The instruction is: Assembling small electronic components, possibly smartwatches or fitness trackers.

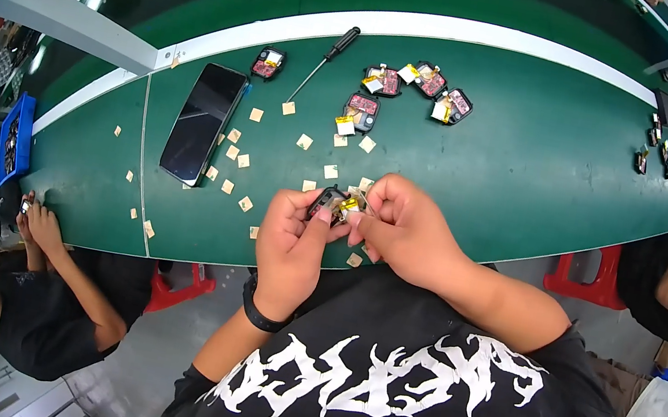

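Near the front edge of the green table, my left hand (292,241) grips a small black device housing (323,199) between thumb and fingers. A small battery with yellow tape (350,205) sits at the housing's right side. My right hand (410,231) pinches the edge of that battery with thumb and forefinger; the fingertips hide part of it. Farther off lie several open black housings (361,112) with red circuit boards and white batteries. Pale square pads (304,142) are scattered around, some close to my hands.
A black phone (203,125) lies at left, with a screwdriver (324,64) beyond it. Another housing (268,63) is near the phone. A blue bin (15,139) stands far left. People work at both sides; red stools (590,276) stand below the table. A white rail (341,13) borders the back.
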Demonstrator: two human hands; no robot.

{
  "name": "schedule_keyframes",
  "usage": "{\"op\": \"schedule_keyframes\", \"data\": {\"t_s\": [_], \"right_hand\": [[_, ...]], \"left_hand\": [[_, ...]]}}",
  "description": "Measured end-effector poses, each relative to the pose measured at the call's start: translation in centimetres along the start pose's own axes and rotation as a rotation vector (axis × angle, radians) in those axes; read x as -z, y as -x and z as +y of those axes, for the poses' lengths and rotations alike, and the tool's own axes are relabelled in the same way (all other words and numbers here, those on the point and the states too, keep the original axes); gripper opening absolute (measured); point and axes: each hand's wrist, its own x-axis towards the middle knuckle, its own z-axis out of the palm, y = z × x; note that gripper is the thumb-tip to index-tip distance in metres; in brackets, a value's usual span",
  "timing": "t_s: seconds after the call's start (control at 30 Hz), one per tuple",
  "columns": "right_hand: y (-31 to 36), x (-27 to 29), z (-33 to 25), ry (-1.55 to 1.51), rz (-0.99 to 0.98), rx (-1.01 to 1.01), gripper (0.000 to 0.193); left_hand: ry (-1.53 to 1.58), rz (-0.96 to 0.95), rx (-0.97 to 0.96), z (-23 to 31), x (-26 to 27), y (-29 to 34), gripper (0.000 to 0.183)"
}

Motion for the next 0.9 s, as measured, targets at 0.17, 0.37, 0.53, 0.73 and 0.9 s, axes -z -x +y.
{"op": "schedule_keyframes", "data": {"t_s": [0.17, 0.37, 0.53, 0.73, 0.9], "right_hand": [[0.4, 0.4, 0.5, 0.157, -0.016, 0.197, 0.018], [0.1, 1.1, -0.4, 0.720, 0.028, 0.634, 0.029], [-0.7, 1.6, -0.3, 0.868, 0.008, 0.767, 0.027], [-0.3, 1.1, -1.6, 0.536, -0.003, 0.378, 0.014], [-0.4, 0.3, -1.1, 0.235, -0.023, 0.268, 0.015]], "left_hand": [[0.052, 0.026, 0.021, 0.2, -0.1, -0.2, 0.017], [0.088, 0.016, 0.059, 0.0, 0.1, -0.3, 0.017], [0.048, -0.003, 0.024, -0.2, 0.2, -0.4, 0.018], [0.059, -0.012, 0.036, 0.2, -0.1, -0.4, 0.018], [0.053, -0.013, 0.026, -0.1, 0.1, -0.3, 0.018]]}}
